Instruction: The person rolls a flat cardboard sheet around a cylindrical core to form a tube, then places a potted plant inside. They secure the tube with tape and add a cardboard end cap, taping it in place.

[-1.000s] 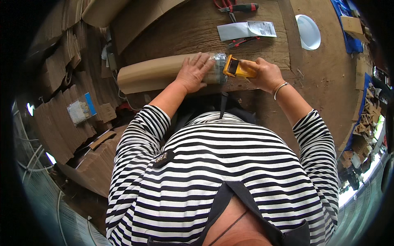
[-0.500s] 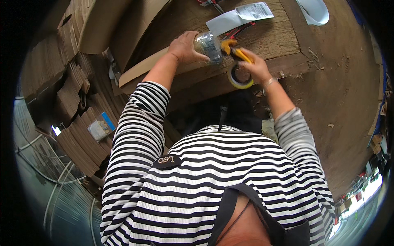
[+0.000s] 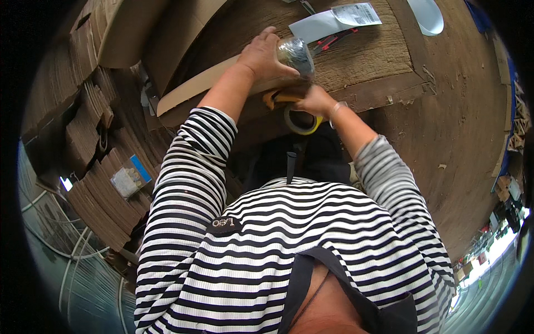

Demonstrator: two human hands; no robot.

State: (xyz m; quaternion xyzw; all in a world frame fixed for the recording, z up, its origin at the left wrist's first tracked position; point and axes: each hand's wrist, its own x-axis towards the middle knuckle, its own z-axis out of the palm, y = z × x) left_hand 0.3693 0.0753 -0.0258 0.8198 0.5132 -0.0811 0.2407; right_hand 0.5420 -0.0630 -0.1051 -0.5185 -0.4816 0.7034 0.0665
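Observation:
My left hand (image 3: 262,58) is closed around the side of a cylindrical bundle (image 3: 296,57) covered in shiny clear film, with a dark band at its right end. Just below that end, my right hand (image 3: 318,102) grips a yellow-orange tape dispenser (image 3: 282,97). A roll of yellow-edged tape (image 3: 315,127) hangs from the dispenser on the side towards my body. The dispenser's head lies close under the bundle; whether the two touch I cannot tell.
A white labelled sheet (image 3: 334,21) and a red-and-black tool (image 3: 334,40) lie on the wooden bench (image 3: 378,58) beyond the bundle. Curved cardboard (image 3: 194,89) and stacked cardboard (image 3: 100,189) stand at left. A white curled sheet (image 3: 427,16) is at the far right.
My right hand has brought the tape dispenser down and left, from the bundle's right end to below it. My left hand and the bundle have shifted slightly right in view.

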